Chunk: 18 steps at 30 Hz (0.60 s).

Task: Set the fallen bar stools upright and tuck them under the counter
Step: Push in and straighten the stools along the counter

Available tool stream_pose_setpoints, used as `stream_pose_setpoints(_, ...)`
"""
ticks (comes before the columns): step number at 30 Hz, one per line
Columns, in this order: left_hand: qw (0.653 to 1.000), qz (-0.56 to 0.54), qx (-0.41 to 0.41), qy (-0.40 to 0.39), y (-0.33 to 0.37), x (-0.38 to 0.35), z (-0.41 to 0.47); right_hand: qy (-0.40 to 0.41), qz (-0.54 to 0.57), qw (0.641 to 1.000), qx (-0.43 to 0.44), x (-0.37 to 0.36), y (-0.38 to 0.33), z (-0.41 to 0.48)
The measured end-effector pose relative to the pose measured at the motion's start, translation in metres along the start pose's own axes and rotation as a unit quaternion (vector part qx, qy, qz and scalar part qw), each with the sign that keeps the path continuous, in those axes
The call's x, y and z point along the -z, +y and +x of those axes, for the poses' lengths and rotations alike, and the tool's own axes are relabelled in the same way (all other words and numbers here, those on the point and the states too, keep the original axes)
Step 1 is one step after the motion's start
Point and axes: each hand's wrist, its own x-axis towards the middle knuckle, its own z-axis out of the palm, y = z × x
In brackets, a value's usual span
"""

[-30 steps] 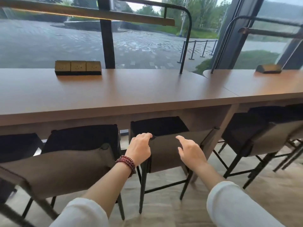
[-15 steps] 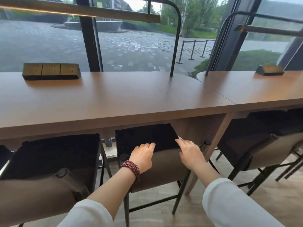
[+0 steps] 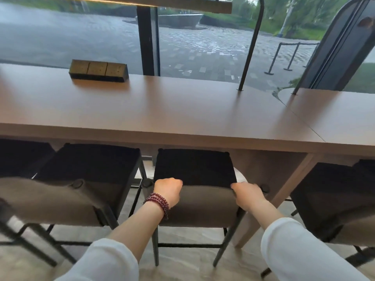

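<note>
**Grips spread to the backrest's ends and curled over its edge**

Since the frame half a second earlier, your hands had moved apart along the top of the tan backrest (image 3: 203, 205). The fingers, which had lain loosely on it, had curled over its edge.

Your left grip (image 3: 168, 189) was closed over the top edge near the backrest's left end, knuckles up. A dark red bead bracelet (image 3: 157, 202) was wrapped around that wrist. Your right grip (image 3: 246, 192) was closed over the same edge at its right corner, with the fingertips tucked on the seat side. Both white sleeves (image 3: 304, 250) were pushed up the forearms.

The middle stool (image 3: 194, 167) that you held stood upright, and those of its black legs that showed stood on the pale floor (image 3: 182, 266). Its dark seat pointed toward the window. The seat's far edge lay at the front edge of the brown surface (image 3: 182, 110), though how far it ran beneath could not be told. The backrest stayed out on your side.

Just beside it on the left stood the left stool (image 3: 89, 165), also upright, its backrest blurred. The right stool (image 3: 328, 189) stood beyond a slanted wooden panel under the surface, near its edge.

On the surface, well apart from your grips, a low brass-coloured socket box (image 3: 98, 71) sat close to the window. A thin black post (image 3: 250, 43) rose from the surface further right.
</note>
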Motion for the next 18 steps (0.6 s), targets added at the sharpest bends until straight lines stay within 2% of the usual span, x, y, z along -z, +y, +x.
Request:
stream_pose_setpoints(4, 0.999, 0.023, 0.039, 0.019, -0.006, 0.001, -0.007, 0.012, -0.023, 1.0, 0.013, -0.005, 0.007, 0.002)
stream_pose_setpoints(18, 0.997, 0.065, 0.013, 0.044, -0.021, 0.002, -0.022, 0.055, -0.004, 0.998, 0.021, -0.012, -0.007, -0.011)
